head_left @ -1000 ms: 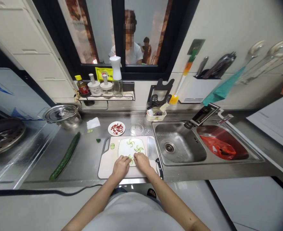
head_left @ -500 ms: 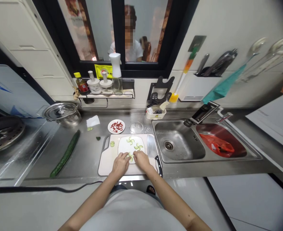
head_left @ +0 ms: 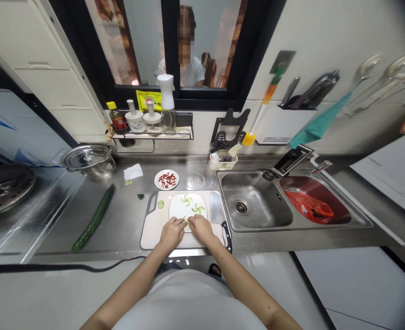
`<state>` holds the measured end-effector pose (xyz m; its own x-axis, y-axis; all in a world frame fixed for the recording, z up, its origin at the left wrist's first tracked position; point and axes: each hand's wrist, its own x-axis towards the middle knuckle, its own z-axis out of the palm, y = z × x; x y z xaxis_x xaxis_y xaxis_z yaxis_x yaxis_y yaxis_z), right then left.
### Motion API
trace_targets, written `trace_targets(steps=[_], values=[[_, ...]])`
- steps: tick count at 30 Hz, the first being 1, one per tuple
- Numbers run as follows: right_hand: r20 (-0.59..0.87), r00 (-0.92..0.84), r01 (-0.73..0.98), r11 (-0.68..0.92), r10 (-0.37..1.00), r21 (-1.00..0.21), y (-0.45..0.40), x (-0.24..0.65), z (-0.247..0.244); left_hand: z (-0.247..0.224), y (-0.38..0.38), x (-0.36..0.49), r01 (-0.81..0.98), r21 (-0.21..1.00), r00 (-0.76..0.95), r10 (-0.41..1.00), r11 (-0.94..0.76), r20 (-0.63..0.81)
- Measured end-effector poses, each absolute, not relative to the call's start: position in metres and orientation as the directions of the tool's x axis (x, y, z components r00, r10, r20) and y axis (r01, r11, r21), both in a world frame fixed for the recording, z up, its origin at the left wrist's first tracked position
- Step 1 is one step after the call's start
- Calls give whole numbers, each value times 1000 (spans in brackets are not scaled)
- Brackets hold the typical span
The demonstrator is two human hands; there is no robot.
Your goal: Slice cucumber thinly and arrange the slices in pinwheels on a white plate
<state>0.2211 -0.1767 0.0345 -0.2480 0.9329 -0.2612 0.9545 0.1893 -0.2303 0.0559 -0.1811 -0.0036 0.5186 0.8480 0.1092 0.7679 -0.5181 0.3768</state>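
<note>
My left hand [head_left: 172, 232] and my right hand [head_left: 201, 228] meet at the near edge of a white square plate [head_left: 175, 208]. Their fingertips close on thin cucumber slices [head_left: 187, 225] lying there, partly covered by the fingers. Two pinwheels of curved cucumber slices, one at the far side [head_left: 186, 200] and one at the right [head_left: 198, 209], rest on the same plate. Under the plate is a light cutting board [head_left: 152, 233], with a few slices [head_left: 160, 204] on its left part. A knife [head_left: 227, 236] with a black handle lies along its right side.
A whole cucumber [head_left: 94, 220] lies left of the board, beyond it a lidded steel pot [head_left: 90, 161]. Behind the board stands a small plate of chopped red pieces [head_left: 168, 180]. To the right is a double sink [head_left: 257, 224] with a red bag [head_left: 310, 208]. Someone shows in the window.
My fingers shift slightly over the cucumber slices at the plate's near edge, with my right fingertips drawn a little closer to the left ones. The other objects stay in place.
</note>
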Motion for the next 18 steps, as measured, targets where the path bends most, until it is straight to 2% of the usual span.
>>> trace_targets(steps=[13,18], values=[[-299,-260,953,193,918,-234,-177,218,35,-7,-180,56,774,348,529,842,-529,102],[-271,-257,950,190,928,-248,-177,218,33,-7,-179,57,784,322,532,842,-531,93]])
